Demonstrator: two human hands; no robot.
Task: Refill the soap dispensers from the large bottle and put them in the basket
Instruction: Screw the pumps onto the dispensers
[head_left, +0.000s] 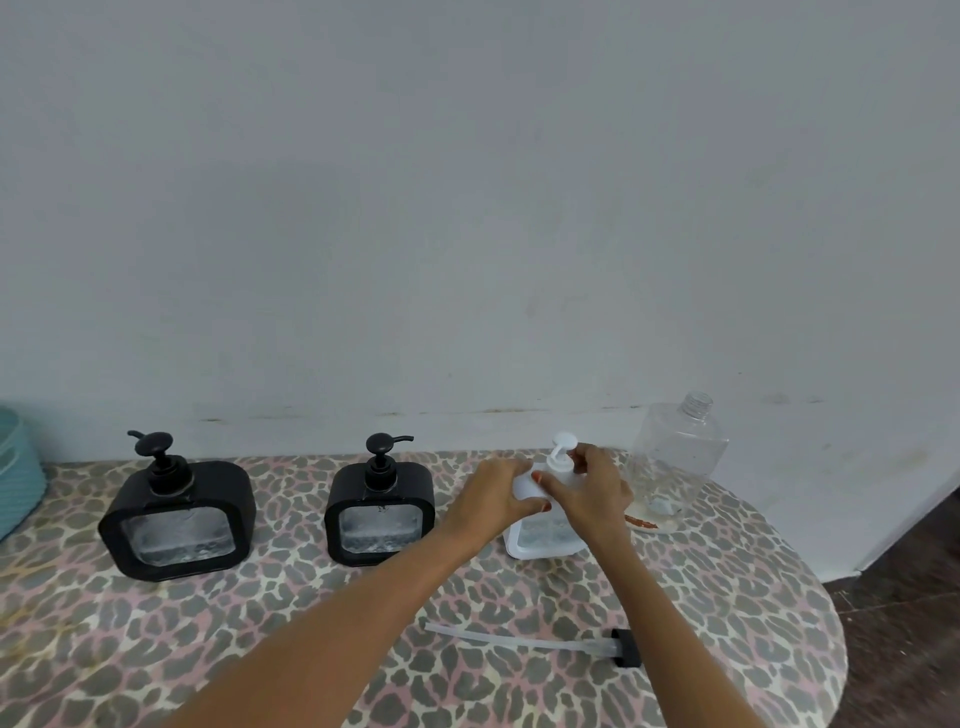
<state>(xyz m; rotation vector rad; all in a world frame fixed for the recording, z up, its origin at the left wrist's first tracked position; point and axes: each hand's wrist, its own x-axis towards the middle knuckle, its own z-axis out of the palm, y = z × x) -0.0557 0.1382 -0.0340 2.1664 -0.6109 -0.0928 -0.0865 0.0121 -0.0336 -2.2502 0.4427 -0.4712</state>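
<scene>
1. On the far right part of the leopard-print table (727, 597), in the head view, the white dispenser (540, 543) is standing upright. Its long axis is running vertical and its white pump (563, 447) is rising toward the wall.
2. Both hands are meeting on it. The left hand (493, 493) is gripping the shoulder of the body from the left, and the right hand (587, 488) is curling round the pump's neck from the right. The right hand is sitting nearer the pump, so any twist is probably falling to it while the left is bracing. I cannot tell whether the pump is being loosened or tightened.
3. The large bottle (680, 452) is standing just behind and to the right of the right hand, uncapped, with its threaded mouth open. It is looking almost empty, though the clear plastic is making that hard to judge.
4. The white dispenser's window is showing a little clear liquid low down, partly hidden by the wrists.
5. The left black dispenser (176, 519) and the middle black dispenser (379, 514) are standing with pumps fitted. Each is showing bubbly clear liquid in the lower part of its window.
6. The teal basket (15, 467) is sitting at the far left edge, well apart from the hands and beyond both black dispensers. Its inside is hidden.
7. A loose pump tube (530, 643) is lying flat between the forearms, running left to right, with its black cap toward the right.
</scene>
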